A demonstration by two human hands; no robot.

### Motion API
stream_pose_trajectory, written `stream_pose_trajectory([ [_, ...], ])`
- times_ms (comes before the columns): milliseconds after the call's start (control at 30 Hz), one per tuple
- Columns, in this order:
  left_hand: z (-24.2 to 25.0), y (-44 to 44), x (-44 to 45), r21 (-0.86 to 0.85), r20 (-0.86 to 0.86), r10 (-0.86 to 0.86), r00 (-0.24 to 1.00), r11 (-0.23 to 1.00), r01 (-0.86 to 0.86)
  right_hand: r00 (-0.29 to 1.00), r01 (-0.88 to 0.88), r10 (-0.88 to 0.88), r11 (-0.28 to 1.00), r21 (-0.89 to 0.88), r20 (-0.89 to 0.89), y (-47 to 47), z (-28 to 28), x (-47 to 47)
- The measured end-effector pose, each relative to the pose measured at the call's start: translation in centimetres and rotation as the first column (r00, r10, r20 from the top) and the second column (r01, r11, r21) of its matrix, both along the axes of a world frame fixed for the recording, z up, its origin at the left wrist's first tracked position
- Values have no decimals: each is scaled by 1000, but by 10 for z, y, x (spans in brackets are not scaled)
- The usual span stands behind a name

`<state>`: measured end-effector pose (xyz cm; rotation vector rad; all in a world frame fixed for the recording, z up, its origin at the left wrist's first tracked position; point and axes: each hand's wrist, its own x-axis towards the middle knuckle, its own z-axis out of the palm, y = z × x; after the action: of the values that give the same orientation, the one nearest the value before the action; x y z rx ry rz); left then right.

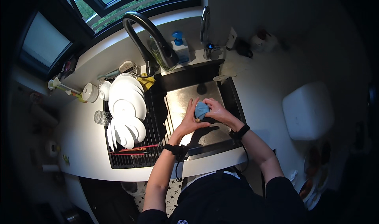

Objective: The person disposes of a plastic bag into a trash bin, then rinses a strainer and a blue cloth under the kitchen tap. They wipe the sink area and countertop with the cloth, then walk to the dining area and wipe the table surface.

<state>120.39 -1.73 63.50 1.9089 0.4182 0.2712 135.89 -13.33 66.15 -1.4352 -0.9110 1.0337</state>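
Note:
Over the steel basin of the sink (211, 135), both my hands are at a light blue cloth (201, 110). My right hand (217, 111) grips the cloth from the right with bent fingers. On its left side, my left hand (189, 120) has its fingers spread around it, thumb pointing right. Something small and yellowish-brown shows at the cloth's lower edge; what it is I cannot tell. Left of the hands, white plates (121, 96) and bowls stand on a black drying rack (130, 163), with red and orange chopsticks (139, 148) near its front edge.
A black faucet (142, 19) arches behind the sink, beside a soap dispenser (181, 50) with a blue pump. A yellow cloth (146, 81) lies behind the plates. A patterned glass (102, 118) stands left of the rack. On the right counter is a white bin-like container (308, 111).

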Motion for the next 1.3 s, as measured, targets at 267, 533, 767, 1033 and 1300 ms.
stream_pose_trajectory([
  [267,-14,-10,11,-474,-39,54,998,878,-66,766,-113,131,991,68,-630,-15,-11,11],
  [533,23,-20,5,470,214,-153,965,882,35,224,-510,259,852,114,-940,-35,-22,4],
  [767,13,-17,-1,776,0,-289,957,604,183,487,-601,296,796,-69,-822,-19,-40,-32],
  [1033,-22,-14,5,728,-524,-69,849,481,488,918,-348,397,773,-530,-23,2,-86,-35],
  [1300,-58,-27,11,470,-622,-35,782,783,408,296,-69,279,960,-270,914,-22,-98,-42],
])
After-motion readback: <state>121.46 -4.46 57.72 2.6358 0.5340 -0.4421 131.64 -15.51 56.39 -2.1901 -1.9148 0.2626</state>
